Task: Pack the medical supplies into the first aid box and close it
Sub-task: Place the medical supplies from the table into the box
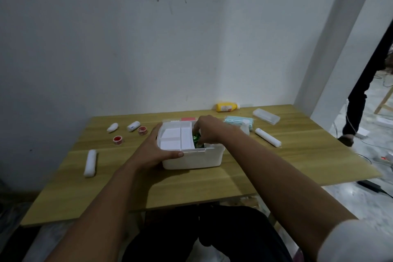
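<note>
A white first aid box stands open in the middle of the wooden table, with a white divided tray in its left part. My left hand grips the box's left front corner. My right hand reaches into the right part of the box, fingers closed on a green item. Loose supplies lie around: two red tape rolls, small bandage rolls, a long white roll on the left, another long white roll on the right.
A yellow bottle lies by the wall. A pack of blue masks and a clear case sit at the back right. A red lid shows behind the box. A person's leg stands on the floor at right.
</note>
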### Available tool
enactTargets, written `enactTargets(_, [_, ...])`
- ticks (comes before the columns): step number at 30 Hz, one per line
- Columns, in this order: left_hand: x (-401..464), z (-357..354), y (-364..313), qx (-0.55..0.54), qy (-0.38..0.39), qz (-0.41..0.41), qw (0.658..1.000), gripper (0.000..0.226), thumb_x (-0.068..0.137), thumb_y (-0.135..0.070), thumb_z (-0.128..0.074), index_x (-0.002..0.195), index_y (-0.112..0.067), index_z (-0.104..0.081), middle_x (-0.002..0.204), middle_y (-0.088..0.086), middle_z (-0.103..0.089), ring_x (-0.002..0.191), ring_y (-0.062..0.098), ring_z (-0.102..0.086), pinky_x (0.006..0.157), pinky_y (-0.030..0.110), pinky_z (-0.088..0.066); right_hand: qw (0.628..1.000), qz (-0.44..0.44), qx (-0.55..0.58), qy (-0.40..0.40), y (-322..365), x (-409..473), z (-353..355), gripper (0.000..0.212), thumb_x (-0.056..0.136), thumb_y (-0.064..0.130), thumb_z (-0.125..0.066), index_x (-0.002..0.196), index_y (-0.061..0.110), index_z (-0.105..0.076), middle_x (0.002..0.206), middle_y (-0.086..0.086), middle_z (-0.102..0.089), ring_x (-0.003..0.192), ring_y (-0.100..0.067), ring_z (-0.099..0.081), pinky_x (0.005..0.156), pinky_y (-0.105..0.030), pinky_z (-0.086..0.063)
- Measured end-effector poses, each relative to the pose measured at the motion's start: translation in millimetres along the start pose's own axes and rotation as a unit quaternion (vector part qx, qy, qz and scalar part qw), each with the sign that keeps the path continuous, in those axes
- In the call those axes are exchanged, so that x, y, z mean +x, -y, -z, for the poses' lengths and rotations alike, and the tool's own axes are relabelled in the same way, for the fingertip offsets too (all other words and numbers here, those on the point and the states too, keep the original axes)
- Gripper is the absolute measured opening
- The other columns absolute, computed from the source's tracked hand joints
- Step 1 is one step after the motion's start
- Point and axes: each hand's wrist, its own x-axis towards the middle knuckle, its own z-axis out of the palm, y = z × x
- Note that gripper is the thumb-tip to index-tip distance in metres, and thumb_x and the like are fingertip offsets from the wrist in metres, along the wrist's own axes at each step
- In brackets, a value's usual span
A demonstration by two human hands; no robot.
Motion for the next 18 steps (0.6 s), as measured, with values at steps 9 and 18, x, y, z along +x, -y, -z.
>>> enactTargets(9, [-5.4, -6.0, -5.3, 0.0, -0.026, 0.0, 1.0, 0.101, 0.064, -0.032, -0.094, 0.14, -0.048, -0.028, 0.121, -0.039, -0.043, 0.106, -0.019, -0.047, 0.072, 0.005, -0.044, 0.999, -0.032, 0.007, -0.029, 2.9, 0.9, -12.3, 0.027, 0.074, 0.032, -0.084, 0.094, 0.014, -0.078, 0.089, -0.001, -0.074, 0.082, -0.018, -0.066, 0.078, -0.038, -0.06])
enactTargets(18, [-9.0, -6.0, -8.6, 0.006, -0.032, 0.0, 0.999, 0.101, 0.063, -0.04, -0.092, 0.14, -0.049, -0.028, 0.122, -0.037, -0.043, 0.111, -0.004, -0.047, 0.076, 0.012, -0.044, 0.999, -0.041, 0.001, -0.019, 2.8, 3.0, -12.1, 0.03, 0.077, 0.034, -0.082, 0.097, 0.012, -0.076, 0.087, -0.002, -0.07, 0.083, -0.019, -0.065, 0.078, -0.034, -0.057])
